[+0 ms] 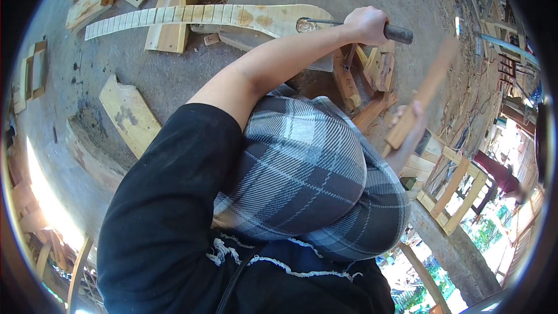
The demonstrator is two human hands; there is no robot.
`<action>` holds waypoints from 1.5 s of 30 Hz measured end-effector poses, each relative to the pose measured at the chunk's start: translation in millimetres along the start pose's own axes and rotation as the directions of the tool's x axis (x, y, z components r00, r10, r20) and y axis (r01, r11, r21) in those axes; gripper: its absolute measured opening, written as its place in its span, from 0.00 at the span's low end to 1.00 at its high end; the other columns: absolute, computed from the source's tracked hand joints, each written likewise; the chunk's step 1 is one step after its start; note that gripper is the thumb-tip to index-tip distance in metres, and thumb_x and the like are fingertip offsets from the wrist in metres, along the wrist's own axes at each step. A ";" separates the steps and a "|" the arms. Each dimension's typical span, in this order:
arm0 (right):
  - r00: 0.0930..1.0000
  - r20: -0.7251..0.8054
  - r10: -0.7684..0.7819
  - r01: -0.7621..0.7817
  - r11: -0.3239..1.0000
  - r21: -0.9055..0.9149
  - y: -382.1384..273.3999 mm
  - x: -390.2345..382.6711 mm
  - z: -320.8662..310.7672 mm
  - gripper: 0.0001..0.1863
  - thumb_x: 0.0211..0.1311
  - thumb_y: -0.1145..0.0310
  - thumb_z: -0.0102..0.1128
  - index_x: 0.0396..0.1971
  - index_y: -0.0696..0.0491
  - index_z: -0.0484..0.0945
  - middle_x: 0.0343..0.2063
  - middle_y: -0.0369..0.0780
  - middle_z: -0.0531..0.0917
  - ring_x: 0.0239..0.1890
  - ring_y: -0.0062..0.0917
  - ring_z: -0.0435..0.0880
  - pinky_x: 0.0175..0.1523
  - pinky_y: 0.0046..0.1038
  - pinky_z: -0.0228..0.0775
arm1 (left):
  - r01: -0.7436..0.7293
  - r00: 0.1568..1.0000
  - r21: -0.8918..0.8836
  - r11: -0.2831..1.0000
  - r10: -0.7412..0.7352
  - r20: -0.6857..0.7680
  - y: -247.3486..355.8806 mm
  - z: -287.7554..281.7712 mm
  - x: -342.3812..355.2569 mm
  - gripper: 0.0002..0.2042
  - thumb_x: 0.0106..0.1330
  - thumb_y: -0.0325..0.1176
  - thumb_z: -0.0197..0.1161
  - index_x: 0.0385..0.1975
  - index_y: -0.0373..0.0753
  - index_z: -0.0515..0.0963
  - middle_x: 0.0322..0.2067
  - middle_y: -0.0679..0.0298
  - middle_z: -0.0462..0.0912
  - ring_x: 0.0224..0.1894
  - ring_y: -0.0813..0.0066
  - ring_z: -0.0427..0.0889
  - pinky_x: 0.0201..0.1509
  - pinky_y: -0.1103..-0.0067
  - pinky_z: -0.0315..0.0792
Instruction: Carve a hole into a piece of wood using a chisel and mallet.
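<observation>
My left hand is closed around a chisel with a dark handle and a thin metal blade. The blade's tip sits at a hollow in the wide right end of a long, pale, curved wooden piece. A row of evenly spaced crosswise lines runs along that piece toward its narrow left end. At the right, my right hand grips a wooden mallet, a plain club-like bar raised at a slant and apart from the chisel. Its upper end is smeared by motion.
Wooden blocks lie under the long piece, and more offcuts are at the far left. A broken-edged board lies on the concrete floor. Scrap wood is piled near my knees, with a wooden frame to the right.
</observation>
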State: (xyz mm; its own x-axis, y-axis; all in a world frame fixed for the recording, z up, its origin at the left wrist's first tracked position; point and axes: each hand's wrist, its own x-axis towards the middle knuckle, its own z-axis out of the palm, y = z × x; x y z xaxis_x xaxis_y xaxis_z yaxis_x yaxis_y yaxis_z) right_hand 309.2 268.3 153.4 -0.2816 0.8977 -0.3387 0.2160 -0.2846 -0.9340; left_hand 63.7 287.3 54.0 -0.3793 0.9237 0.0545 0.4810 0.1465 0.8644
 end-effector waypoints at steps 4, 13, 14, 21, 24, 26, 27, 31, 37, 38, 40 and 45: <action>0.971 -0.171 -0.165 0.211 0.928 0.306 4.9 3.4 10.0 0.27 0.62 0.55 0.55 0.55 0.57 0.67 0.17 0.36 0.73 0.13 0.19 0.72 0.16 0.20 0.69 | -0.012 0.999 -0.003 1.000 0.012 -0.038 -2.4 -3.5 1.0 0.15 0.43 0.41 0.65 0.30 0.42 0.83 0.27 0.55 0.84 0.33 0.55 0.83 0.40 0.66 0.77; 0.989 0.045 -0.144 0.133 0.973 0.190 -10.9 -1.4 11.4 0.31 0.61 0.57 0.56 0.60 0.55 0.61 0.17 0.36 0.72 0.12 0.17 0.70 0.15 0.19 0.65 | 0.018 1.000 0.055 0.998 -0.017 -0.020 -15.5 -10.0 -6.5 0.18 0.43 0.43 0.67 0.35 0.43 0.84 0.31 0.55 0.84 0.37 0.55 0.83 0.44 0.66 0.77; 0.981 -0.086 -0.173 0.190 0.951 0.244 -16.2 -6.3 16.5 0.29 0.61 0.55 0.55 0.59 0.54 0.63 0.16 0.36 0.72 0.11 0.18 0.68 0.14 0.19 0.64 | -0.001 0.999 0.038 0.999 0.003 -0.039 -9.7 -7.0 -3.0 0.19 0.43 0.44 0.67 0.36 0.43 0.84 0.31 0.54 0.84 0.37 0.55 0.83 0.44 0.66 0.77; 0.960 0.198 0.200 -0.157 0.965 -0.211 13.3 5.6 5.8 0.25 0.61 0.56 0.55 0.51 0.57 0.67 0.15 0.36 0.73 0.14 0.18 0.73 0.17 0.20 0.71 | 0.040 0.999 0.065 0.997 -0.042 0.029 -10.3 -11.5 -2.4 0.20 0.43 0.45 0.67 0.36 0.43 0.84 0.31 0.54 0.84 0.37 0.55 0.83 0.44 0.67 0.77; 0.988 0.143 -0.066 0.045 0.988 0.146 -5.4 1.9 3.7 0.24 0.60 0.57 0.57 0.50 0.57 0.68 0.16 0.35 0.74 0.15 0.17 0.74 0.18 0.20 0.72 | 0.038 0.999 0.075 0.996 -0.038 0.001 -20.2 -15.7 -8.8 0.19 0.43 0.45 0.67 0.35 0.44 0.84 0.32 0.54 0.85 0.37 0.55 0.83 0.44 0.67 0.77; 0.994 -0.031 -0.102 0.105 0.986 0.129 -6.8 -5.6 18.2 0.27 0.60 0.55 0.57 0.53 0.57 0.68 0.16 0.35 0.73 0.13 0.18 0.73 0.17 0.20 0.70 | -0.016 1.000 0.055 0.998 0.016 -0.013 -1.4 -6.9 -1.0 0.19 0.42 0.45 0.66 0.35 0.43 0.84 0.31 0.54 0.84 0.37 0.55 0.83 0.43 0.67 0.77; 0.980 -0.166 -0.113 0.134 0.984 0.117 -1.9 -3.7 23.0 0.29 0.59 0.52 0.58 0.55 0.56 0.67 0.15 0.34 0.72 0.11 0.18 0.71 0.16 0.20 0.69 | -0.023 1.000 0.055 0.998 0.024 -0.010 0.7 -7.7 -0.8 0.19 0.42 0.45 0.66 0.35 0.43 0.84 0.31 0.54 0.84 0.37 0.55 0.83 0.43 0.67 0.77; 0.987 0.131 0.094 -0.050 0.952 -0.303 10.3 -5.2 17.2 0.27 0.60 0.56 0.58 0.54 0.57 0.66 0.18 0.36 0.74 0.14 0.18 0.74 0.18 0.19 0.70 | 0.011 0.998 0.055 0.998 -0.014 0.058 -1.0 -11.8 -8.2 0.20 0.42 0.45 0.67 0.35 0.42 0.84 0.31 0.54 0.85 0.37 0.56 0.83 0.43 0.67 0.77; 0.974 -0.172 -0.149 0.200 0.922 0.332 2.1 3.1 11.7 0.25 0.62 0.56 0.55 0.53 0.55 0.69 0.19 0.36 0.74 0.16 0.17 0.74 0.17 0.18 0.68 | 0.011 1.000 0.091 0.996 -0.012 0.012 -14.1 -11.8 -11.1 0.20 0.42 0.46 0.67 0.35 0.42 0.84 0.32 0.55 0.85 0.37 0.56 0.83 0.44 0.67 0.77; 0.992 -0.099 -0.079 0.091 0.988 0.126 12.8 3.0 9.4 0.25 0.61 0.57 0.55 0.53 0.56 0.69 0.19 0.37 0.74 0.15 0.18 0.74 0.18 0.20 0.69 | -0.010 1.000 0.089 0.996 0.010 0.006 -6.6 -9.4 -8.3 0.21 0.42 0.46 0.67 0.35 0.42 0.84 0.32 0.56 0.85 0.38 0.56 0.83 0.44 0.67 0.77; 0.999 -0.047 0.013 -0.017 0.996 -0.091 18.9 0.5 11.0 0.24 0.61 0.58 0.54 0.54 0.57 0.69 0.20 0.38 0.75 0.15 0.19 0.74 0.19 0.22 0.70 | 0.008 0.999 0.073 0.997 -0.012 0.047 -1.5 -11.2 -3.3 0.21 0.42 0.46 0.67 0.36 0.42 0.84 0.32 0.56 0.85 0.38 0.56 0.83 0.44 0.67 0.77; 0.993 0.050 -0.108 0.110 0.994 -0.020 -26.2 -2.5 15.3 0.26 0.59 0.62 0.56 0.56 0.58 0.68 0.18 0.36 0.74 0.14 0.19 0.74 0.17 0.21 0.69 | 0.025 0.999 0.106 0.994 -0.027 0.018 -11.2 -13.6 -8.8 0.21 0.42 0.47 0.67 0.36 0.43 0.84 0.32 0.55 0.85 0.38 0.56 0.83 0.45 0.67 0.77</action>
State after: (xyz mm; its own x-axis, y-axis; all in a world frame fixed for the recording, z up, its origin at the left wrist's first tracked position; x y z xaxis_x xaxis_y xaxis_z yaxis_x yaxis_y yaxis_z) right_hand 290.0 268.3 177.0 -0.3497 0.9054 -0.2407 0.2024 -0.1779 -0.9630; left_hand 50.9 272.7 50.7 -0.3775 0.9257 0.0222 0.5528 0.2061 0.8074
